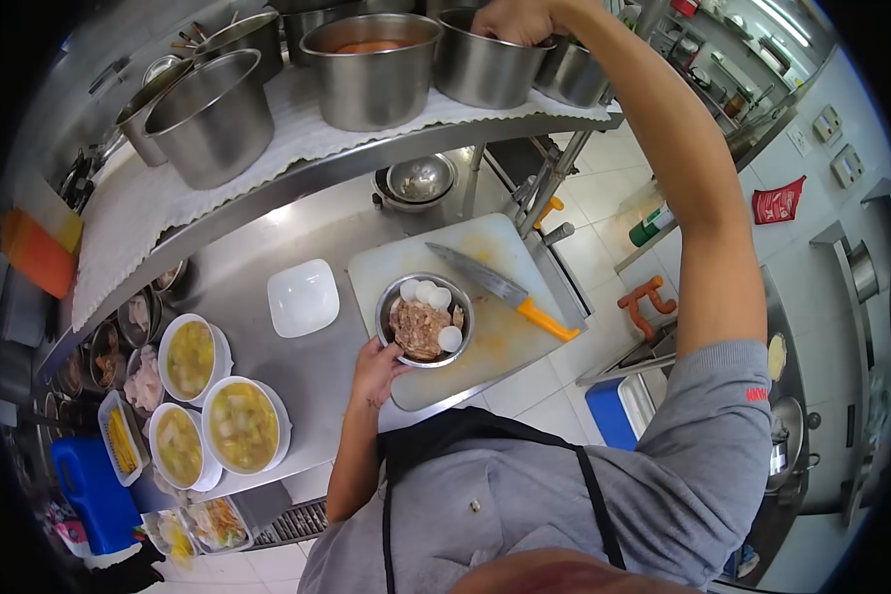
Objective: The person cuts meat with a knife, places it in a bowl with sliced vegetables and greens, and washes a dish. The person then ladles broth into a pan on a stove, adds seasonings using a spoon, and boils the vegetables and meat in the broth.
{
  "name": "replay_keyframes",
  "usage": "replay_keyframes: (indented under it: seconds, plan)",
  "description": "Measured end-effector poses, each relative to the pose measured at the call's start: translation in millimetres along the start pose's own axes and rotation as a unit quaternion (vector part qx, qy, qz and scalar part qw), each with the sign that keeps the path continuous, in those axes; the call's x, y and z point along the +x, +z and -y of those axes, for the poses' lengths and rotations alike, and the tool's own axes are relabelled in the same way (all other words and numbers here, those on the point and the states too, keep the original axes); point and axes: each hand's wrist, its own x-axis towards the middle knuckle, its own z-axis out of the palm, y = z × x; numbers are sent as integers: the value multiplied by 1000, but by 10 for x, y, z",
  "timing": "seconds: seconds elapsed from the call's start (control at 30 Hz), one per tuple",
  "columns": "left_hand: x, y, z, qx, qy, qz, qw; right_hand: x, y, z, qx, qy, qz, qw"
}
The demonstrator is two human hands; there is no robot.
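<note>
My left hand [374, 371] grips the near-left rim of a steel bowl [468, 342] on the white cutting board [376, 269]. In the bowl lie brownish ground meat [418, 325] and several round white pieces [427, 291]. A knife [490, 282] with a yellow handle rests on the board, right of the bowl. At the top, my right hand [517, 20] reaches over the rim into a steel pot [480, 74] on the raised shelf. Its fingertips are hidden inside, so what they touch does not show.
The raised shelf [297, 148] carries several steel pots, one with orange-red contents [376, 47]. On the counter are a white square bowl [304, 299], three white bowls of yellowish soup [243, 426], and a small metal bowl [421, 180]. A blue jug [94, 495] stands lower left.
</note>
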Motion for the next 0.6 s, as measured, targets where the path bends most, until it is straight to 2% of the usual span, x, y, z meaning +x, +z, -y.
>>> replay_keyframes:
  seconds: [0.27, 0.33, 0.37, 0.5, 0.57, 0.6]
  plan:
    - [-31, 49, -20, -5, 0, -15, 1000, 35, -47, -40, -84, -24, -13, 996]
    - [-72, 78, -37, 2, -8, -21, 1000, 116, -29, 3, -8, 46, 74, 996]
    - [-82, 95, -81, 7, -11, -27, 1000, 106, -28, 111, -94, 30, 51, 994]
    - [-20, 15, -15, -1, -3, -14, 1000, 116, -45, 53, -149, 3, 5, 989]
    - [-10, 18, 19, 3, -4, -27, 1000, 10, -89, -18, -103, -131, -4, 986]
    - [1, 19, 28, 2, -2, -27, 1000, -72, -98, -47, -105, -131, -5, 986]
